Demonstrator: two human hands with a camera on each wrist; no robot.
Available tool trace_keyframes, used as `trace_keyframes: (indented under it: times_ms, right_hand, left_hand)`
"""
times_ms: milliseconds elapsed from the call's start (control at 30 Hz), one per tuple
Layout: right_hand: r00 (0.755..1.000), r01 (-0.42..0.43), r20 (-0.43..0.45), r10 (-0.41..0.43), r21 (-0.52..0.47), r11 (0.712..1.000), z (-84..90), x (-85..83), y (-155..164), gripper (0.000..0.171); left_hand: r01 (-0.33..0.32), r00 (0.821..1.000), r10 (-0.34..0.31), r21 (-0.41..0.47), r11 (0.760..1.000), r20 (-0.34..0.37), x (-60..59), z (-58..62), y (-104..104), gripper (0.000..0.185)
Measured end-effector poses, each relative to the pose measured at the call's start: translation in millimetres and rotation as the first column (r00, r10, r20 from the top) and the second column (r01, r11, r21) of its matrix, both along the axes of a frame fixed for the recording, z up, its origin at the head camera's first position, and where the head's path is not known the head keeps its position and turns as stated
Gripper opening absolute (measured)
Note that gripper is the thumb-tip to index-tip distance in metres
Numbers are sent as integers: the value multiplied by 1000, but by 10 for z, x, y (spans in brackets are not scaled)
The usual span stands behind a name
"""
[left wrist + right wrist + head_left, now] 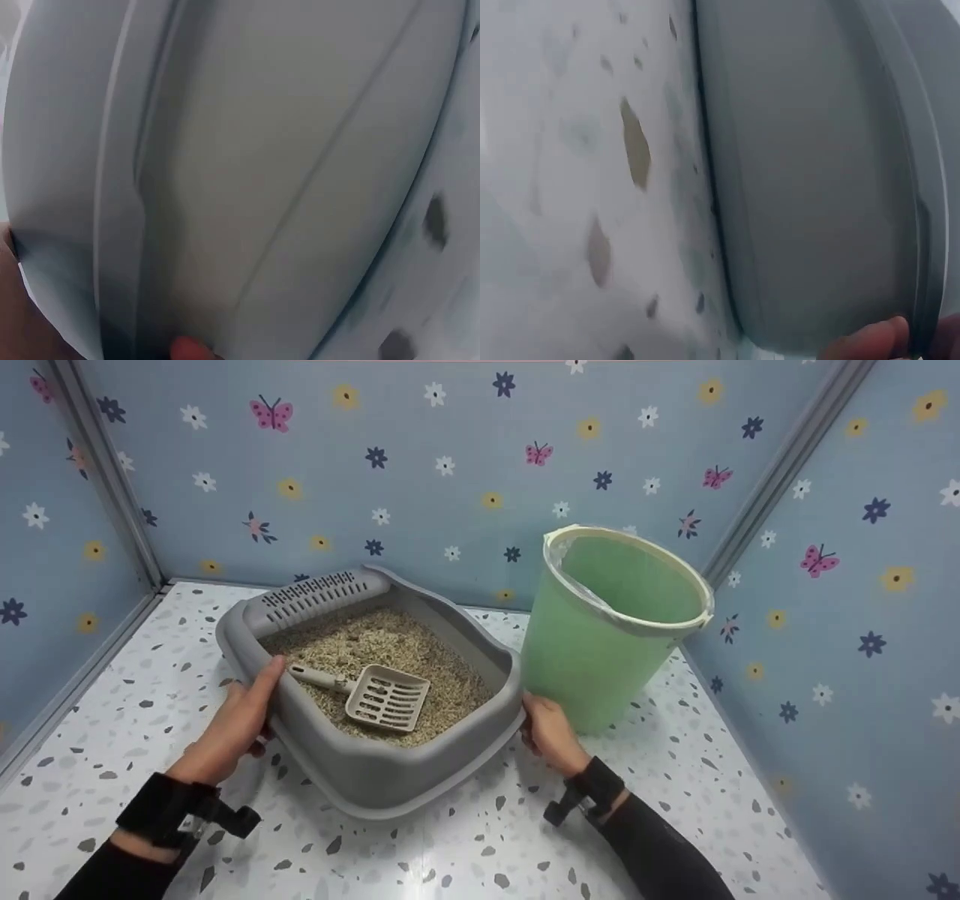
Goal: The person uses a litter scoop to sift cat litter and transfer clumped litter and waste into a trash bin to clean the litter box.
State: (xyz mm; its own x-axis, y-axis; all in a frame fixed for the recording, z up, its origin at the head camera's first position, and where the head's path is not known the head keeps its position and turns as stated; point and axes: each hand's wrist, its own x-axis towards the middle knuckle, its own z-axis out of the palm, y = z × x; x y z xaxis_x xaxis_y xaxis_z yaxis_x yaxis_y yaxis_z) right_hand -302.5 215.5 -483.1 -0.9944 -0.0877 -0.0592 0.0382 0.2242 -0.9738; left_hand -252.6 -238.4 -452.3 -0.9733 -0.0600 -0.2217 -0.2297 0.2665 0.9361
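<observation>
A grey litter box filled with beige litter sits on the speckled floor. A beige slotted scoop lies on the litter inside it. My left hand grips the box's left rim, thumb over the edge. Opposite it, my right hand holds the right rim, fingers under the lip. The left wrist view shows only the box's grey wall up close with a fingertip below. In the right wrist view the box's side meets the floor, a fingertip at its lower edge.
A green bucket with a clear liner stands just right of the box, close to my right hand. Blue flowered walls close in the back and both sides. The speckled white floor spreads out in front.
</observation>
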Motion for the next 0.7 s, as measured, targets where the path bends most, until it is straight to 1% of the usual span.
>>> trace_keyframes:
  times_ms: [67, 133, 167, 233, 333, 433, 533, 600, 700]
  right_hand:
    - [999, 38, -6, -38, 22, 999, -15, -120, 5, 45]
    - [998, 61, -22, -60, 47, 997, -48, -209, 21, 44]
    - [998, 65, -25, -63, 63, 996, -48, -229, 25, 44]
    - [998, 49, -53, -43, 114, 992, -31, -221, 33, 44]
    - [996, 22, -91, -4, 200, 980, 31, -152, 28, 44]
    - [996, -4, -91, 24, 219, 976, 67, -59, 10, 44]
    - [997, -40, -55, 51, 188, 981, 67, 60, -12, 46]
    - [997, -72, -20, 76, 159, 985, 70, 139, -17, 47]
    - [993, -122, 13, 121, 125, 985, 83, 189, 8, 49]
  left_hand:
    - [33, 999, -33, 3, 999, -9, 90, 22, 75, 75]
    - [46, 999, -46, 18, 999, -20, 144, 30, 138, 74]
    - [44, 999, -44, 25, 999, -28, 154, 30, 161, 73]
    - [35, 999, -34, 29, 999, -41, 152, 32, 183, 70]
    - [16, 998, -14, 29, 999, -69, 111, 19, 169, 62]
    - [18, 997, -17, 22, 1000, -75, 42, -10, 107, 61]
    - [16, 998, -15, 25, 1000, -62, -50, -39, 28, 63]
    - [21, 999, -20, 22, 1000, -46, -103, -46, -18, 69]
    - [46, 998, -45, 19, 999, -35, -127, -41, -48, 82]
